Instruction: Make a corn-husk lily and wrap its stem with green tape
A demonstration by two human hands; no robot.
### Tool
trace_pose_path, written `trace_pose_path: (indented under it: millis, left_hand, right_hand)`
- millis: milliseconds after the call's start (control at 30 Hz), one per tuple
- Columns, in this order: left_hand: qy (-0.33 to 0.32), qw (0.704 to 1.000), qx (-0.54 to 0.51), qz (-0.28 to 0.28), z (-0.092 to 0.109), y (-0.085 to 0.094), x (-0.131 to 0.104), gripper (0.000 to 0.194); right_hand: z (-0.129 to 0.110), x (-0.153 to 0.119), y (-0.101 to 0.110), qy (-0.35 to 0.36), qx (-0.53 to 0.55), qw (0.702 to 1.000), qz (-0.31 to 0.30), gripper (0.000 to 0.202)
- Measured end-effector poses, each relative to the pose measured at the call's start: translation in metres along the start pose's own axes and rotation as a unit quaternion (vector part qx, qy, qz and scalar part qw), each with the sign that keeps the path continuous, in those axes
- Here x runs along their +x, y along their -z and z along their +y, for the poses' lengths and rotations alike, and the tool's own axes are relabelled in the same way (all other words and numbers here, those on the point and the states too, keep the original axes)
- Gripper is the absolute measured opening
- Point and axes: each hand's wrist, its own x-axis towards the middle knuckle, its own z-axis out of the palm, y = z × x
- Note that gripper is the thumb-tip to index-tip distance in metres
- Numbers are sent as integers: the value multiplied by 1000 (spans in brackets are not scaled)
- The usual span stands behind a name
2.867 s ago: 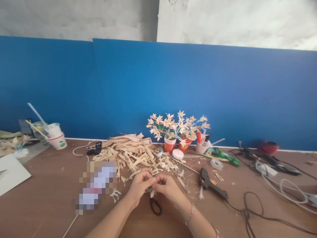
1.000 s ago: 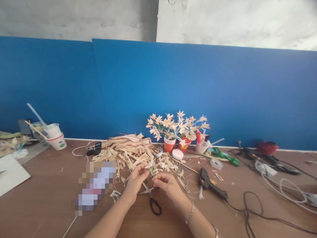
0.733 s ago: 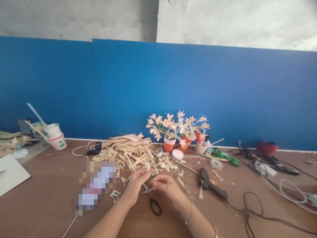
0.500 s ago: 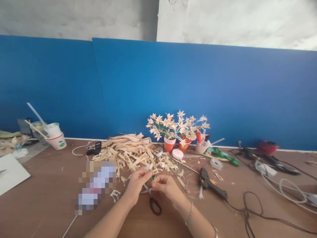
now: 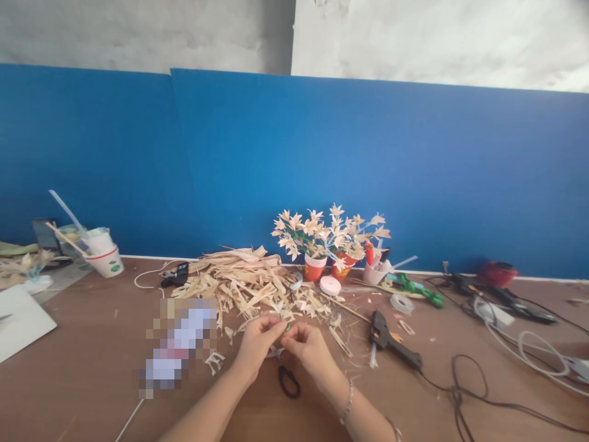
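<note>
My left hand (image 5: 256, 345) is closed in a pinch, and a small pale husk flower (image 5: 279, 308) shows just above its fingertips. My right hand (image 5: 309, 348) is closed too, its thumb and forefinger pinching a bit of green tape (image 5: 288, 326) against the flower's base. Both sets of fingertips nearly touch, so most of the stem is hidden. Below them lie scissors (image 5: 289, 382) with black handles, their blades partly covered by my hands. Behind my hands spreads a heap of dried corn husks (image 5: 243, 279).
Two red cups of husk flowers (image 5: 315, 268) stand against the blue partition (image 5: 230, 153). A black glue gun (image 5: 391, 344) with its cable lies to the right, near a clear tape roll (image 5: 402, 304). A white roll (image 5: 330, 285) sits by the cups. Far left stands a white cup (image 5: 108, 261).
Both hands have shifted slightly, their fingertips drawing a little closer together. Less of the flower and green tape shows between them. The things on the table stay put.
</note>
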Motion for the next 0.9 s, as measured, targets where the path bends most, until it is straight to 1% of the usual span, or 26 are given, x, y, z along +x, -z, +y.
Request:
trace_pose_path:
  millis: [67,167,267,333,500,600,667,800,900]
  left_hand:
    - [-8,1000,11,5,-3,0,0,27]
    - [11,1000,16,6,-5,-1,0,30]
    - [20,1000,7,3,-3,0,-1,30]
    - [23,1000,-16,-1,-1,1,-2,29]
    - [35,995,-80,-56,4,3,-3,29]
    - [36,995,-84,-52,3,3,-4,26]
    - [31,996,-72,-50,2,3,-4,25]
    - [21,997,-48,-61,1,2,-4,28]
    - [21,998,-35,-50,0,1,-4,28]
  right_hand:
    - [0,0,0,10,-13,1000,17,24]
    - [0,-1,-1,21,-29,998,47,24]
    - [-1,-2,-2,13,-25,998,54,26]
    - [-4,-2,-1,0,-4,999,33,27]
    - [-12,-3,10,-51,45,995,-72,29]
    - [-13,-3,13,-65,69,991,-99,28]
    - [-13,-3,12,-59,68,992,-90,29]
    - [-11,-4,6,-38,46,997,-53,33]
    - [-6,-3,1,-9,33,999,-24,35]
